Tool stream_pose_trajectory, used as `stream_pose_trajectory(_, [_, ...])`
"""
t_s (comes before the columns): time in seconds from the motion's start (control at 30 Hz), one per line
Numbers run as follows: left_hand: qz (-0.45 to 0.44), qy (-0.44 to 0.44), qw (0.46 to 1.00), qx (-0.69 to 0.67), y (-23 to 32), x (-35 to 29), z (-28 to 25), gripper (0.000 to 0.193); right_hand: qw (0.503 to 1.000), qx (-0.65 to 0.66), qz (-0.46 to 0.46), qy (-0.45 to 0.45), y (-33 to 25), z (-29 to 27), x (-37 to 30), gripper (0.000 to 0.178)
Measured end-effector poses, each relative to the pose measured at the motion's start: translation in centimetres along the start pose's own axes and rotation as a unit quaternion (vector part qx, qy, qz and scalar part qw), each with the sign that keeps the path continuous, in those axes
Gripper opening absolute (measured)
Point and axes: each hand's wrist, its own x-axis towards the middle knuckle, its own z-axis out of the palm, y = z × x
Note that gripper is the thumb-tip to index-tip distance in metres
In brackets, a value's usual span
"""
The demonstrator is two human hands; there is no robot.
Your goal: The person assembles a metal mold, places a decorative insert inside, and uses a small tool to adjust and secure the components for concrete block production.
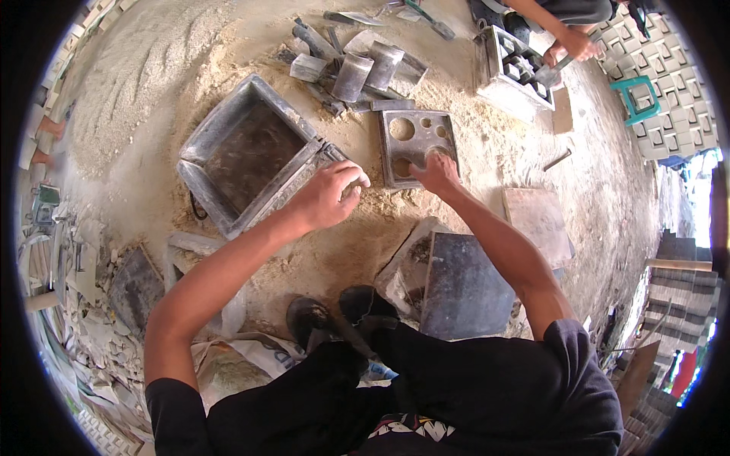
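Note:
My right hand (437,172) grips the near edge of a square grey plate with round holes (420,123), which lies on the sandy ground. To its left, my left hand (328,196) is closed beside the near right corner of a square box-like mould frame (215,129). Its fingers are curled, and what they hold, if anything, is hidden. Thick grey walls surround the frame's dusty brown inside. Just beyond the holed plate lie several grey curved and cylindrical pieces (353,77), heaped with bars.
A dark square slab (465,289) and a paler slab (536,220) lie near my right knee. At the far right another person's hand (579,45) works with a tool over a compartmented mould (498,72). Behind it stands a green stool (637,100). Pale sand (129,83) spreads far left.

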Motion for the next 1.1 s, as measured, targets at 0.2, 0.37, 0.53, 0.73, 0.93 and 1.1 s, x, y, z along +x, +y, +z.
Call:
stream_pose_trajectory(0.2, [-0.015, 0.001, 1.0, -0.005, 0.4, -1.0, -1.0, 0.016, 0.998, 0.046, -0.005, -0.051, -0.8, -5.3, -0.3, 0.06])
stream_pose_trajectory(0.37, [-0.022, 0.024, 0.999, 0.042, 0.3, -0.3, -1.3, 0.043, 0.991, -0.021, -0.094, -0.097, -2.8, -11.3, 0.7, 0.046])
stream_pose_trajectory(0.53, [-0.033, 0.103, 0.993, 0.045, 1.2, 1.9, -1.6, 0.089, 0.981, -0.068, -0.17, 0.067, -7.5, -17.4, -0.7, 0.065])
stream_pose_trajectory(0.73, [-0.067, 0.08, 0.959, -0.262, 0.4, 3.2, -2.5, 0.073, 0.977, 0.044, -0.167, -0.122, -12.5, -23.2, -6.0, 0.071])
stream_pose_trajectory(0.93, [-0.166, 0.269, 0.861, -0.399, 4.7, -0.1, -3.5, 0.049, 0.938, 0.031, -0.32, 0.129, -15.9, -21.4, -5.8, 0.071])
stream_pose_trajectory(1.1, [-0.287, 0.392, 0.737, -0.47, 5.5, -2.9, -6.5, 0.043, 0.821, 0.081, -0.468, 0.318, -18.5, -12.3, -8.8, 0.055])
